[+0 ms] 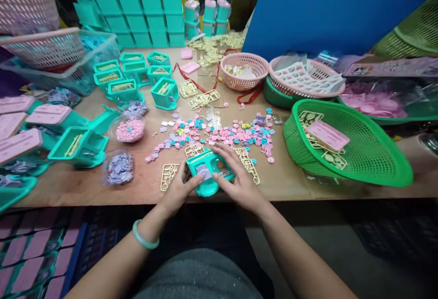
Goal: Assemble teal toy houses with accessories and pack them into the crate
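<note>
A small teal plastic case (208,171) lies at the table's front edge, with a grey-lilac piece inside it. My left hand (178,191) grips the case's left side, thumb pressing toward the lilac piece. My right hand (239,180) rests over the case's right side, fingers curled on its rim. Cream plastic sprues (168,174) lie just left and right of the case. Behind it spreads a scatter of small pink, blue and lilac plastic pieces (222,132).
Open teal cases (80,146) stand at left beside clear tubs of pink (130,129) and lilac (118,167) pieces. A green basket (372,153) with sprues sits at right, pink baskets (244,68) behind. Stacked teal boxes (143,7) line the back.
</note>
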`<state>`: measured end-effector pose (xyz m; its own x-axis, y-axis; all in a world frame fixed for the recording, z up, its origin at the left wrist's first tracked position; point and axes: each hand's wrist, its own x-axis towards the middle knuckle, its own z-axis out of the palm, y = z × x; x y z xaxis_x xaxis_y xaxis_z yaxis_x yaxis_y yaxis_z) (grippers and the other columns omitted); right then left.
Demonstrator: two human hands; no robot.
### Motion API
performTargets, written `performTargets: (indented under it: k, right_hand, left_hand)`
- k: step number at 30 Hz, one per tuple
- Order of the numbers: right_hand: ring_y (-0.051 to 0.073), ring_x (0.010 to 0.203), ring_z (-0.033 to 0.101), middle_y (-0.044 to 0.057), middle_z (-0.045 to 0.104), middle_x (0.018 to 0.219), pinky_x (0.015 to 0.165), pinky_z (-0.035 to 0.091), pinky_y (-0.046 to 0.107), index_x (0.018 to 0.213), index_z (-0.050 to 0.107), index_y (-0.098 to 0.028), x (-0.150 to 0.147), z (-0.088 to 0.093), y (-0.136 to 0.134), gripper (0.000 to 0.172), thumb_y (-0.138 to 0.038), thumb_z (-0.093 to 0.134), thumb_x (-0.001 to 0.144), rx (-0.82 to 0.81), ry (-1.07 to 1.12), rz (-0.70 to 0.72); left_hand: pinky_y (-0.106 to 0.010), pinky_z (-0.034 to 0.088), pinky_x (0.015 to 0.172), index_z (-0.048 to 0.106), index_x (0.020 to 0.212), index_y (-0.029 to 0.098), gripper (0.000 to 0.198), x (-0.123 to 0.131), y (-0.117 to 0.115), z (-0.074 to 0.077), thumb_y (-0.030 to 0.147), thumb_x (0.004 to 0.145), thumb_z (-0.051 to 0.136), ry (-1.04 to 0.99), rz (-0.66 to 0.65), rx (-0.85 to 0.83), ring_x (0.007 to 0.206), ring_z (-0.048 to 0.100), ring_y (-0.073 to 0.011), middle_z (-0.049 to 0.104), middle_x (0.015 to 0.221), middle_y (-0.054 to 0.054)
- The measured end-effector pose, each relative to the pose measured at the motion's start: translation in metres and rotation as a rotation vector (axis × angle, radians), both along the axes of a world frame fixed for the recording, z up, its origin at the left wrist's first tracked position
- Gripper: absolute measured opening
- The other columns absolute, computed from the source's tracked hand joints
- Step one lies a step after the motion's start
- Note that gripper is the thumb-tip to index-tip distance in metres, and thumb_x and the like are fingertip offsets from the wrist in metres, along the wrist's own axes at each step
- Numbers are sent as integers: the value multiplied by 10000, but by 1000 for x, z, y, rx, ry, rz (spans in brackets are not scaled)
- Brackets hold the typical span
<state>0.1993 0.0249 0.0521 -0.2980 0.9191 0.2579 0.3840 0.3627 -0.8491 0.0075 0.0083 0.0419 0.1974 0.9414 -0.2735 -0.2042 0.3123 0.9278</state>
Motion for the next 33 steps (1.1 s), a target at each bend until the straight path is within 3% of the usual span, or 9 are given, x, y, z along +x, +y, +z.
performTargets:
  k: [9, 12, 14, 16, 18, 20, 22, 26, 33]
  right_hand:
    - [262, 1419, 452, 98, 431, 1523, 1001, 554, 386, 1337, 552, -302, -13, 2, -4, 511, -320, 725, 857, -119, 51, -96]
    - [260, 1445, 422, 97, 419, 1546, 1049, 525, 401, 1376, 522, -315, -17, 2, -11, 556, -345, 736, 865, -83, 60, -101]
    - [260, 1462, 401, 104, 427, 1551, 1101, 484, 421, 1454, 450, -329, -13, -1, -15, 674, -362, 756, 855, -20, 51, -103]
    - [253, 1408, 471, 117, 500, 1490, 1081, 496, 416, 1505, 388, -318, 4, -8, -15, 742, -389, 750, 861, 44, 44, -163]
    - [232, 1201, 624, 118, 627, 1301, 957, 556, 375, 1424, 490, -261, 36, -17, -8, 564, -396, 679, 910, 101, 4, -332]
    - [198, 886, 675, 94, 677, 1033, 806, 566, 341, 1136, 655, -198, 78, -29, 3, 256, -361, 585, 951, 143, -129, -581]
    - [194, 738, 626, 81, 660, 893, 744, 538, 349, 911, 676, -177, 116, -41, 14, 180, -327, 575, 920, 123, -335, -714]
    - [220, 756, 618, 87, 668, 816, 750, 495, 349, 788, 679, -180, 148, -60, 26, 184, -251, 536, 881, 51, -574, -684]
    - [213, 769, 646, 85, 701, 884, 755, 493, 330, 916, 715, -183, 136, -59, 24, 198, -249, 534, 869, 76, -563, -665]
  left_hand:
    - [-383, 543, 940, 577, 1251, 213, 649, 9, -4, -4, 498, 719, 816, 112, 168, 17, 1162, 653, -318, 706, 1234, -99]
    - [-364, 545, 940, 579, 1265, 235, 661, 7, -3, -3, 530, 722, 814, 7, 132, -57, 1223, 629, -313, 686, 1296, -99]
    - [-378, 557, 933, 587, 1254, 239, 635, 5, -1, -1, 538, 737, 803, -106, 104, -140, 1217, 638, -319, 698, 1277, -104]
    - [-392, 572, 909, 599, 1219, 229, 600, 2, 1, 0, 505, 733, 819, -173, 88, -189, 1157, 671, -325, 730, 1193, -102]
    - [-382, 585, 874, 604, 1155, 228, 559, 1, 2, 0, 466, 713, 848, -186, 101, -198, 1076, 703, -308, 749, 1106, -79]
    - [-352, 592, 827, 593, 1063, 234, 501, 2, 1, 0, 474, 710, 855, -186, 132, -200, 984, 723, -266, 748, 1029, -42]
    - [-314, 593, 767, 565, 974, 236, 475, 4, -1, 0, 490, 703, 861, -179, 161, -203, 878, 723, -216, 732, 955, -5]
    - [-258, 555, 608, 525, 922, 231, 524, 11, -4, 3, 532, 669, 872, -143, 215, -221, 699, 669, -153, 690, 859, 28]
    - [-239, 503, 598, 605, 1100, 204, 599, 11, -3, 4, 588, 698, 826, -96, 153, -195, 717, 671, -154, 717, 915, -8]
